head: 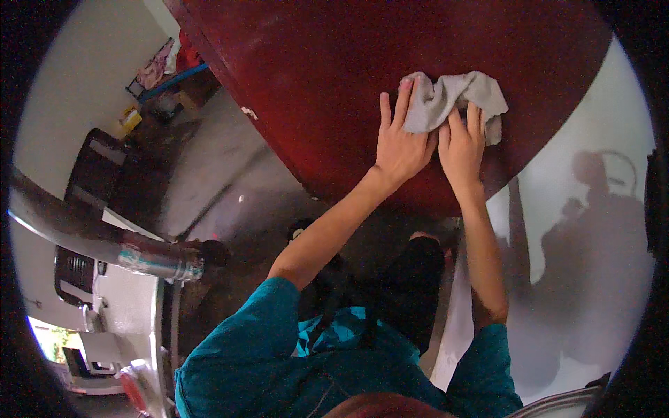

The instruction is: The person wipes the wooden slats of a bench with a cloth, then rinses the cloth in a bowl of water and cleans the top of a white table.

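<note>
A crumpled grey cloth (473, 89) lies on a dark red tabletop (313, 78), toward its near right part. My left hand (402, 143) is pressed flat at the cloth's left side. Two of its fingers stretch out beside the fabric, and the others are partly hidden under it. At the cloth's lower edge is my right hand (462, 146), with its fingertips tucked into the folds. Both hands touch the cloth, and their wrists come close together over the table's near end.
A pale wall (585, 251) bearing a shadow runs along the right. On the left are a thick pipe-like bar (151, 253), black chairs (94, 172) and a blue-edged rack (172, 81) with fabrics. The table's left edge has a chipped spot (250, 113).
</note>
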The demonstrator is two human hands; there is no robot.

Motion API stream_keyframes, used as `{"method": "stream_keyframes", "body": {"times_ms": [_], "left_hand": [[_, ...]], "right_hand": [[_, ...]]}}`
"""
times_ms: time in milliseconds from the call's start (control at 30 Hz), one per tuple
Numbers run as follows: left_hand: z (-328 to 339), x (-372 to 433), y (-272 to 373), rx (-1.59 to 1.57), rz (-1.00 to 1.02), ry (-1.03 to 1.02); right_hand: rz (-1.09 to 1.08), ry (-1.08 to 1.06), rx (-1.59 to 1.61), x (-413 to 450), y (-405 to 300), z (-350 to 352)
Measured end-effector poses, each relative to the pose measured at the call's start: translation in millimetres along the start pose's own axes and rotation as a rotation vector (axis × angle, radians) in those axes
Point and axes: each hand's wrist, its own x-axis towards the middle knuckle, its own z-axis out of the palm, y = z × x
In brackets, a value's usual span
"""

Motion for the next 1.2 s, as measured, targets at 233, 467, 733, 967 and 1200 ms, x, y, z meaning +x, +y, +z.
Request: {"method": "stream_keyframes", "body": {"times_ms": [233,467,733,967,1200], "left_hand": [[-40,39,-2,0.053,0.024,-0.174],[-108,87,-9,0.056,-0.001,-0.291],[-213,177,-45,0.097,-0.174,-0.308],[-317,276,-98,0.129,-0.348,0.011],[-380,327,-151,0.123,-0.347,0.240]], "right_hand": [[0.117,-0.223,0.031,37,-20,-24],[0.106,-0.336,0.073,100,-45,-75],[-0.046,-0.316,0.108,241,-98,-134],[-0.151,-0.316,0.161,387,-167,-169],[-0.159,-0.226,0.213,458,-230,-168]]}}
